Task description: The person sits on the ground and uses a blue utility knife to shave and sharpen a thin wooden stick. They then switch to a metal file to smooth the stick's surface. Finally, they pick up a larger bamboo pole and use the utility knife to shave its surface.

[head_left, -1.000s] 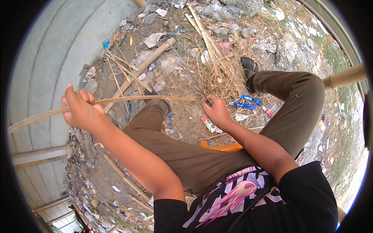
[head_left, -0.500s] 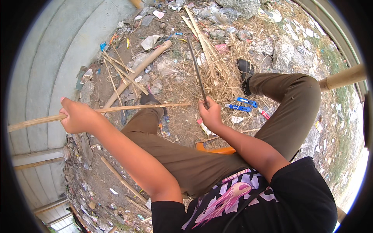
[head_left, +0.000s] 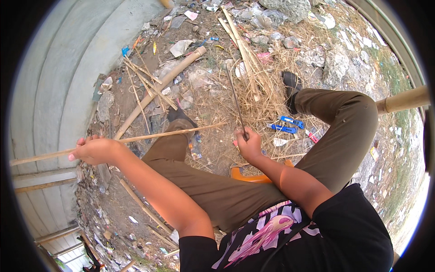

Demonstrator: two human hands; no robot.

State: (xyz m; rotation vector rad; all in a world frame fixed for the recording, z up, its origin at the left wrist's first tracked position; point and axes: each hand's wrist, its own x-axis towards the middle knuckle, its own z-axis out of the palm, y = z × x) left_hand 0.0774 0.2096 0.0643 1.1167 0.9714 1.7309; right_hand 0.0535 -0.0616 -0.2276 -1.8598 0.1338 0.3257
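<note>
My left hand [head_left: 97, 151] is held out at the left with a long, thin bamboo strip [head_left: 170, 133] gripped in it. The strip crosses over my left shin, and its far end lies just left of my right hand. In front of my lap, my right hand [head_left: 249, 145] is closed round the handle of a long, narrow, dark-bladed knife [head_left: 235, 97]. Its blade points up and away, tilted slightly left, apart from the strip. The handle is mostly hidden by my fingers.
Several split bamboo slats [head_left: 242, 50] lie on dry shavings ahead. A bamboo pole [head_left: 167, 81] and thin strips lie at left, by a grey wall [head_left: 59, 68]. Blue box cutters [head_left: 283, 128] rest near my right knee, an orange curved object [head_left: 249, 177] by my lap. Litter covers the ground.
My left hand has turned and its fingers have loosened somewhat round the strip, dipping slightly. The knife has shifted a little, its blade now seen more edge-on. My view has moved slightly.
</note>
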